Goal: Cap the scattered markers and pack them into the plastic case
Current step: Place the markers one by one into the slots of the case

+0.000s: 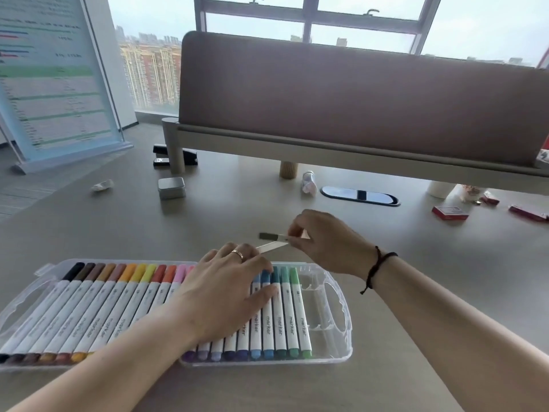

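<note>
- Head view: the plastic case (341,295) lies open on the surface (178,221), close to the person, and a row of capped markers (124,304) fills most of it, running from black at the left through oranges, pinks and blues to green.
- A few slots at the right end of the case are bare (about three, though the clear plastic makes the count unsure).
- The left hand (228,289) lies flat across the middle of the row, fingers straight and spread, pressing the markers down.
- The right hand (323,242) pinches a grey-capped marker (271,237) just beyond the far edge of the case; a second pale barrel (271,246) seems to sit beneath it.
- I judge the task nearly done: these last markers need seating, then the lid closed (no lid shows clearly).
</note>
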The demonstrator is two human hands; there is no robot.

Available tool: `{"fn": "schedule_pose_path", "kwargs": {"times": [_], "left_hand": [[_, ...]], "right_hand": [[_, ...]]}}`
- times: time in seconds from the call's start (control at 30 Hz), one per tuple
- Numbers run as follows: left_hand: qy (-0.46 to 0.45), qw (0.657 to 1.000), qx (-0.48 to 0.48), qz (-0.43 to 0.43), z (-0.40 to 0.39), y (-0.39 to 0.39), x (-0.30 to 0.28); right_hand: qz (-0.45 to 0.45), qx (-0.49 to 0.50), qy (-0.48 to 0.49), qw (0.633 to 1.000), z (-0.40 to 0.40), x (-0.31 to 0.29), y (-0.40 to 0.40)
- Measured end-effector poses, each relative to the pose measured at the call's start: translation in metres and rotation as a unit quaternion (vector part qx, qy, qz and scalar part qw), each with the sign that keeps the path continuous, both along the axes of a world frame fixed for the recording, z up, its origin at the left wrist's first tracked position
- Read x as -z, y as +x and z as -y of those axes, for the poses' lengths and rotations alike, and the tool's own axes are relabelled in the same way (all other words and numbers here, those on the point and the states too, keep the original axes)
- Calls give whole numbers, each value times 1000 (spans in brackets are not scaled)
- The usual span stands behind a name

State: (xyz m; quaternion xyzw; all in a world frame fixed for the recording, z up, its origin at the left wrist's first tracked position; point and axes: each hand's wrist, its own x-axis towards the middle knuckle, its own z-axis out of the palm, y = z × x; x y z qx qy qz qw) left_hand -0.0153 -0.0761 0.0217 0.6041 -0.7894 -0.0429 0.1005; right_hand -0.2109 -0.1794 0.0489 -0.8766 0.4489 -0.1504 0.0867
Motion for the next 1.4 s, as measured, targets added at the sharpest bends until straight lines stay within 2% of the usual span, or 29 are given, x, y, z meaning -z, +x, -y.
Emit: {"fn": "schedule_pose_path", "kwargs": {"times": [0.03,0.1,0.17,0.2,0.27,0.4,0.5,0.8,0.93,1.13,1.4], "left_hand": [[3,1000,0,0,0,0,0],[4,1000,-1,1,2,2,0],[3,1000,-8,-2,5,5,2],[1,1000,-12,-3,6,7,3],[-3,1000,-15,-2,7,7,4],[-4,1000,-11,6,5,4,4],[-11,1000,-8,10,3,2,2],[-13,1000,0,19,5,4,4],[-12,1000,21,5,4,4,3],[55,993,101,-12,-7,-7,-1],[69,990,120,-9,-10,-11,-6]], "right_hand": [[41,24,10,999,-5,-3,-5],[154,70,93,981,-20,-5,-13],[252,101,214,938,-39,0,-19],[269,115,252,922,-48,4,-21],[258,154,259,918,-61,11,-23],[148,175,160,960,-79,12,-18],[102,169,140,970,-86,13,-14],[103,159,160,969,-82,10,-20],[114,131,211,962,-82,7,-21],[147,105,268,946,-76,3,-30],[174,87,277,941,-74,5,-34]]}}
